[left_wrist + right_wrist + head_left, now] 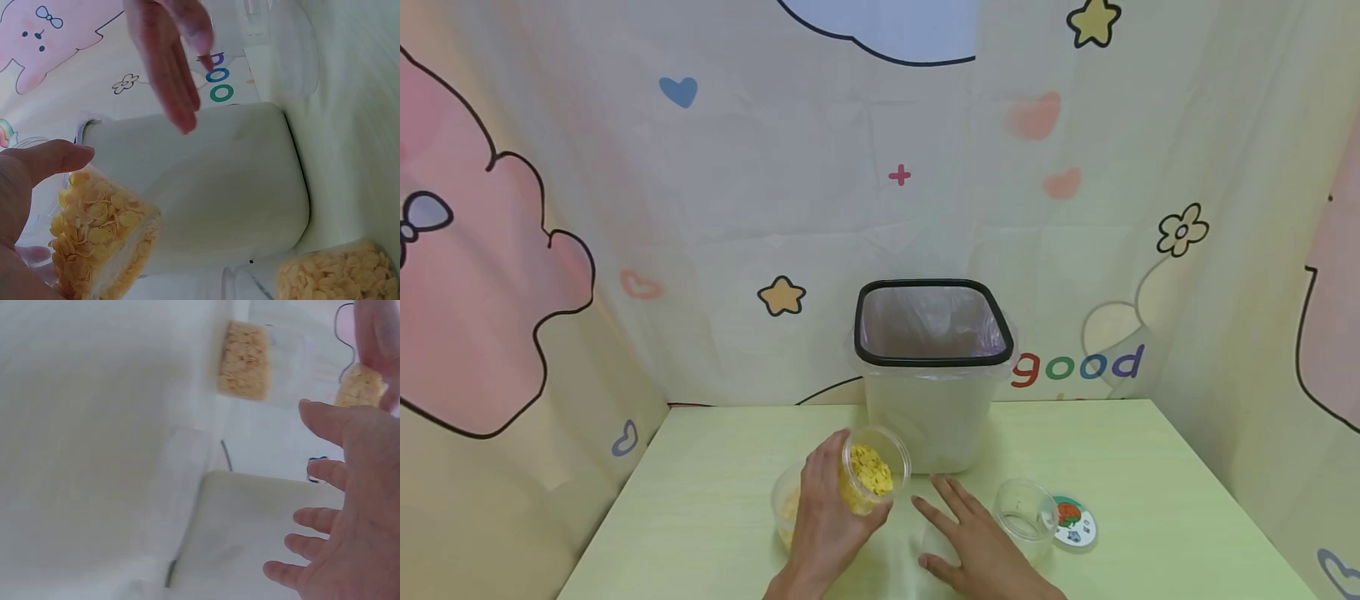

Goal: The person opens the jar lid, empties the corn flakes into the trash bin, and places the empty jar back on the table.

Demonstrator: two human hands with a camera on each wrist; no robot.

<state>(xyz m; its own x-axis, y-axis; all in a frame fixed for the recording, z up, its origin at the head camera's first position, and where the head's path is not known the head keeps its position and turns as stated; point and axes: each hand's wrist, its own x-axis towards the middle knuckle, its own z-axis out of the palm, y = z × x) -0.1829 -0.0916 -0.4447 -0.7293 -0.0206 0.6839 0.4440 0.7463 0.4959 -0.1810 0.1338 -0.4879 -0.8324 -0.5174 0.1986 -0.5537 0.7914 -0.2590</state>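
While the left hand [829, 510] grips the tilted tub [855, 499] in front of the lined bin [932, 417], a looser hold could spill its yellow flakes [872, 471] — the right hand [977, 542], fingers spread, holds nothing.

The right grip [362, 500] spreads before a pale bin [244, 531].

both hands [831, 492] [981, 537]: bare | fingers [317, 519]: slender, with rounded tips | wrists [799, 577]: slim, bare
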